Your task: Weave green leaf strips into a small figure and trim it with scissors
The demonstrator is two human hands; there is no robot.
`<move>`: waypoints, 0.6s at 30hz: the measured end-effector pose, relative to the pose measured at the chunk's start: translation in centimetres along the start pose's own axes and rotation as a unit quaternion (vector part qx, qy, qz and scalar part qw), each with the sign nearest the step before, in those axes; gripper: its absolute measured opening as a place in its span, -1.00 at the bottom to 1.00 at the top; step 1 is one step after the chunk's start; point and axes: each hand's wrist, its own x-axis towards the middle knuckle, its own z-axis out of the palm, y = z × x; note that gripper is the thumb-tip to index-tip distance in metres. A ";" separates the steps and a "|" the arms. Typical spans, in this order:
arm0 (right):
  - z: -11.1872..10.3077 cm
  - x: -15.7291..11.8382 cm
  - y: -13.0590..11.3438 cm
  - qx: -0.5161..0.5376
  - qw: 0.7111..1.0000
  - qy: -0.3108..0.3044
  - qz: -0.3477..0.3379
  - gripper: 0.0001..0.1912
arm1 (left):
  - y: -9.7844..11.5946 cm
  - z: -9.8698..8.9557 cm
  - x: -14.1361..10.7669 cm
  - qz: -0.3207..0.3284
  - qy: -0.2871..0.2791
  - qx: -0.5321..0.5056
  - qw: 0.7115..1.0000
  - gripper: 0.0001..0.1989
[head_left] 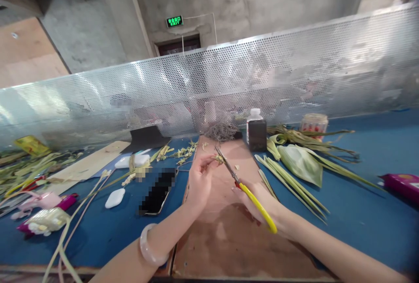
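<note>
My left hand (202, 176) is closed in a pinch over the wooden board (222, 248), with a small pale yellow-green plant piece (218, 158) at its fingertips. A pair of scissors (250, 200) with yellow handles is held in my right hand (252, 198). Their metal blades point up and left, reaching right beside the pinched piece; whether they touch it I cannot make out. A pale scrap (237, 168) lies on the board near the blades. Part of the right hand's fingers is hidden behind the handles.
A phone (159, 191) and a white earbud case (115, 198) lie left on the blue tabletop (108, 235). Green leaf strips (291, 182) and a broad pale leaf (301, 165) lie right. A white bottle (255, 119), black box (257, 135) and grey wire bundle (220, 132) stand before a perforated metal screen (229, 82).
</note>
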 end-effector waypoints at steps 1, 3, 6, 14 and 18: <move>0.0 0.0 0.1 0.001 1.000 0.002 -0.005 -0.74 | 0.0 0.1 -0.1 -0.004 0.002 -0.002 1.000 -0.85; 0.1 0.1 0.4 0.004 1.000 0.004 -0.014 -0.73 | 0.1 0.2 -0.2 -0.012 0.006 -0.009 1.000 -0.84; 0.1 0.2 0.5 0.004 1.000 0.012 -0.026 -0.72 | 0.1 0.5 -0.4 -0.021 0.017 -0.019 0.999 -0.84; 0.2 -0.1 -0.5 0.040 0.999 0.011 -0.003 -0.68 | -0.1 0.6 -0.6 -0.044 0.020 -0.039 0.998 -0.82; 0.6 0.0 -0.2 0.089 0.994 0.010 0.060 -0.65 | 0.0 0.5 -0.6 -0.056 0.006 -0.056 0.997 -0.80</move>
